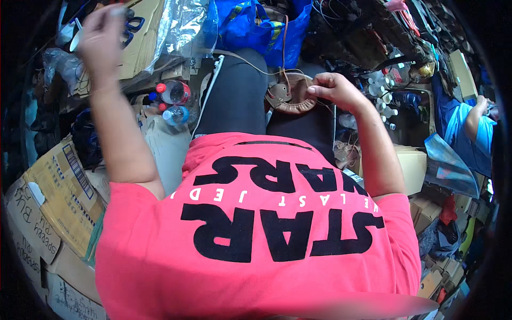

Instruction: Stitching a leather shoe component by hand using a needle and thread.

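Observation:
On my right thigh lies a brown leather shoe upper (295, 106) with a gathered, pleated rim. A thin leather strap (285, 42) rises from it toward the blue bag, and a pale cord stretches off to the left over my thighs. My right hand (336, 90) is at the upper's right edge, thumb and fingers pinched together; what is between the fingertips is too small to make out. Far from the upper, my left hand (103, 40) is raised at the upper left, near blue-handled scissors (134, 24). Motion smears its fingers.
A large blue bag (234, 26) stands ahead of my knees, beside clear plastic wrap (186, 32). Bottles (175, 93) sit left of my leg, more bottles (380, 98) to the right. Cardboard (64, 197) is stacked at left. Another person's blue sleeve (464, 128) shows at right.

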